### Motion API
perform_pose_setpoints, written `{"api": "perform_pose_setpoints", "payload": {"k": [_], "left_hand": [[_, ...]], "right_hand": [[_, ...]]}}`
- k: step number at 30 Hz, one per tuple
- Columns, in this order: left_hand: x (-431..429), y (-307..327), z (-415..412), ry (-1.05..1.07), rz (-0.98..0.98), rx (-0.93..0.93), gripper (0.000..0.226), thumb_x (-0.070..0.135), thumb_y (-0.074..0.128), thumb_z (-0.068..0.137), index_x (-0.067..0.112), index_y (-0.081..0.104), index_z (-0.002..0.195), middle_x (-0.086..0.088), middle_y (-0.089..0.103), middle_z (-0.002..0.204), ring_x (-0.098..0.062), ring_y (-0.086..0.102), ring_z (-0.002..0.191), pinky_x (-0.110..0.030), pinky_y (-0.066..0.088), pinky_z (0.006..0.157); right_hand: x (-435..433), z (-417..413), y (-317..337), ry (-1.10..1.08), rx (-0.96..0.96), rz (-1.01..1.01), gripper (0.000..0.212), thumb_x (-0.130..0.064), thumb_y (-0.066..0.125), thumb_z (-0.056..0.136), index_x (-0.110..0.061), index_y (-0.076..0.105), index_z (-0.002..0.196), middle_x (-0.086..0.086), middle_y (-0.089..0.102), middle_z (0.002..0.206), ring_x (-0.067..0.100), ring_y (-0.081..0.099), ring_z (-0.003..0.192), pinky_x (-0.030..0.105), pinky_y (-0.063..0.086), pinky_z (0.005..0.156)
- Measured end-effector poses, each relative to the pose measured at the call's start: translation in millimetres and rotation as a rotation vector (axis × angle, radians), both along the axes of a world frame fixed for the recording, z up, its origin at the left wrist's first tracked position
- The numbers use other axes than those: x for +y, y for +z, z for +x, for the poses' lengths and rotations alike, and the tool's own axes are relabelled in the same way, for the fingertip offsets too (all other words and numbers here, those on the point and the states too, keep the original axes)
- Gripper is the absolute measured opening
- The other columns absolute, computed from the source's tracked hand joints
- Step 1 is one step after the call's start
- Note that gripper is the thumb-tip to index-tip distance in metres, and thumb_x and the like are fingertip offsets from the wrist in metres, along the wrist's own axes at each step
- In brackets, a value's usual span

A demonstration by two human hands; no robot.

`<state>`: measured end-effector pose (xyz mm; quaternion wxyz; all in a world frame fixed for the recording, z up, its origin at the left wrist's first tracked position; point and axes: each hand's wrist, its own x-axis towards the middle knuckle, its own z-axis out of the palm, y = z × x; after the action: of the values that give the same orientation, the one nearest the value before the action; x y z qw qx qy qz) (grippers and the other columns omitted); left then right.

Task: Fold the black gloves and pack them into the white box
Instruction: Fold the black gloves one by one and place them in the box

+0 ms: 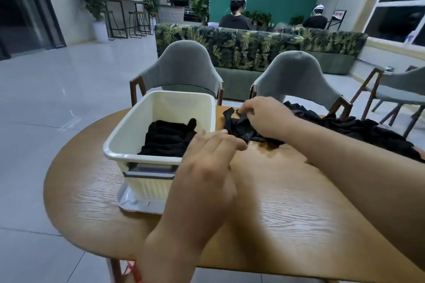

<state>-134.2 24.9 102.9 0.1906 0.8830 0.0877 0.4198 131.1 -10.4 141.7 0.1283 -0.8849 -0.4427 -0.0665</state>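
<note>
Pinching black glove [233, 125], right hand [268, 118], white box [147, 187] beside

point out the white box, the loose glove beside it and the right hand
white box [138, 119], head view, inner left wall
loose glove [231, 120], head view, cloth just left of the pinching fingers
right hand [266, 115], head view, back of the hand

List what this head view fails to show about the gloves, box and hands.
1. Packed gloves in the white box: head view, one dark mass, uncountable; the left hand covers their near right corner.
2. Left hand: motion-blurred; contact with the glove unclear.
3. Glove: the right hand covers its middle.
4. Loose pile: the right forearm hides part; the right edge cuts it off.
</note>
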Motion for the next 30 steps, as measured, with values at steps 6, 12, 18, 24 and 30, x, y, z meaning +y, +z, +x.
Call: {"api": "perform_pose_setpoints", "payload": {"k": [6, 12, 18, 24, 30], "left_hand": [[-23.0, -18.9, 28.5, -0.17, -0.008, 0.027, 0.052, -0.018, 0.054, 0.078, 0.013, 0.072, 0.116, 0.002, 0.069, 0.119, -0.013, 0.057, 0.126, -0.025, 0.044, 0.111], [-15.9, -41.1, 41.8, -0.159, -0.055, 0.167, 0.058, -0.011, 0.045, 0.078, 0.02, 0.069, 0.12, 0.012, 0.065, 0.121, -0.006, 0.055, 0.123, -0.015, 0.043, 0.103], [-8.3, -56.6, 48.4, -0.144, -0.154, 0.298, 0.054, -0.004, 0.046, 0.092, 0.034, 0.064, 0.126, 0.022, 0.059, 0.127, -0.001, 0.054, 0.121, -0.023, 0.05, 0.095], [-11.7, -65.4, 60.5, -0.127, -0.171, 0.344, 0.039, 0.008, 0.05, 0.1, 0.033, 0.063, 0.128, 0.02, 0.062, 0.126, -0.004, 0.057, 0.117, -0.024, 0.05, 0.094], [-19.3, -82.4, 69.0, -0.127, -0.162, 0.398, 0.035, 0.02, 0.055, 0.101, 0.035, 0.057, 0.133, 0.02, 0.06, 0.127, -0.002, 0.054, 0.121, -0.028, 0.048, 0.101]], "right_hand": [[-2.4, 22.2, -71.7, 0.017, 0.124, -0.193, 0.069, -0.003, 0.051, 0.097, -0.042, 0.048, 0.153, -0.002, 0.049, 0.154, 0.028, 0.052, 0.133, 0.048, 0.055, 0.097], [-4.4, 45.0, -121.9, -0.082, -0.005, -0.135, 0.047, -0.016, 0.043, 0.107, -0.032, 0.048, 0.15, 0.001, 0.057, 0.141, 0.031, 0.053, 0.127, 0.051, 0.051, 0.098], [-25.8, 42.2, -134.8, -0.089, -0.096, -0.032, 0.014, -0.035, 0.05, 0.108, -0.029, 0.057, 0.119, -0.001, 0.059, 0.112, 0.03, 0.059, 0.111, 0.043, 0.045, 0.08], [-82.6, -9.6, -147.1, -0.011, -0.043, 0.248, 0.005, -0.033, 0.065, 0.1, -0.029, 0.065, 0.103, -0.009, 0.058, 0.098, 0.022, 0.057, 0.091, 0.039, 0.044, 0.074], [-133.9, -46.3, -143.7, -0.011, 0.241, 0.464, 0.017, -0.025, 0.081, 0.09, -0.03, 0.065, 0.087, -0.014, 0.059, 0.096, 0.009, 0.054, 0.096, 0.023, 0.045, 0.079]]}}
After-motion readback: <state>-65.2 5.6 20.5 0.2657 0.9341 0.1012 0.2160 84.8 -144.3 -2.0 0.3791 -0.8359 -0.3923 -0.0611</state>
